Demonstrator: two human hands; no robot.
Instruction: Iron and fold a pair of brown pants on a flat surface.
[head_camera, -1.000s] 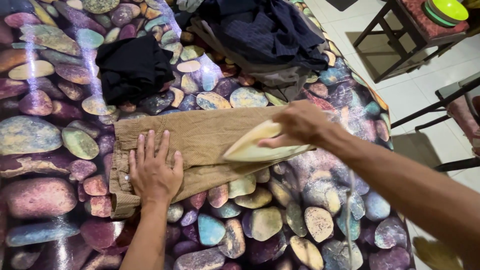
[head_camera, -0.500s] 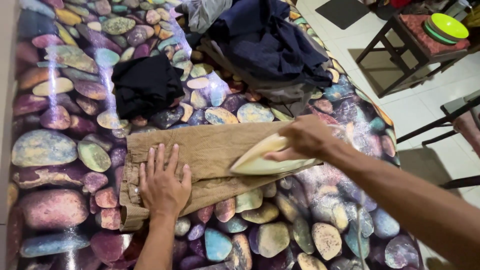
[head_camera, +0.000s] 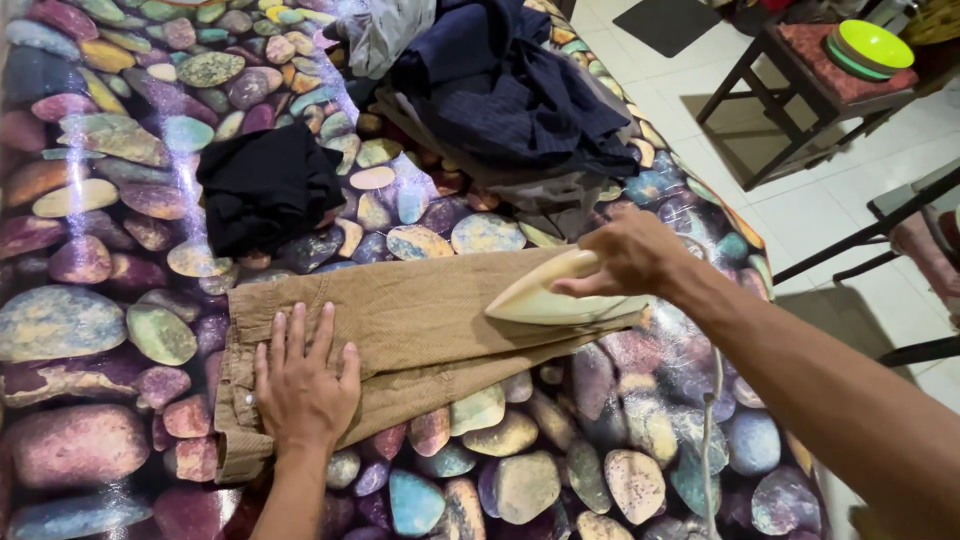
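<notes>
A pair of tan trousers (head_camera: 420, 320) lies flat across a table covered in a pebble-print sheet (head_camera: 90, 320). My left hand (head_camera: 303, 380) presses flat on the waistband end, fingers spread. My right hand (head_camera: 630, 255) grips the handle of a cream-coloured iron (head_camera: 555, 298) that rests on the trouser leg, near the table's right side. The iron's white cord (head_camera: 708, 440) trails down toward me under my right forearm.
A black garment (head_camera: 265, 185) lies folded behind the trousers. A heap of dark blue and grey clothes (head_camera: 510, 95) sits at the back. To the right, on the tiled floor, stand a dark stool with green plates (head_camera: 870, 45) and a chair (head_camera: 925, 230).
The iron and my right hand have slid a little to the right along the trouser leg. My left hand stays pressed on the waistband.
</notes>
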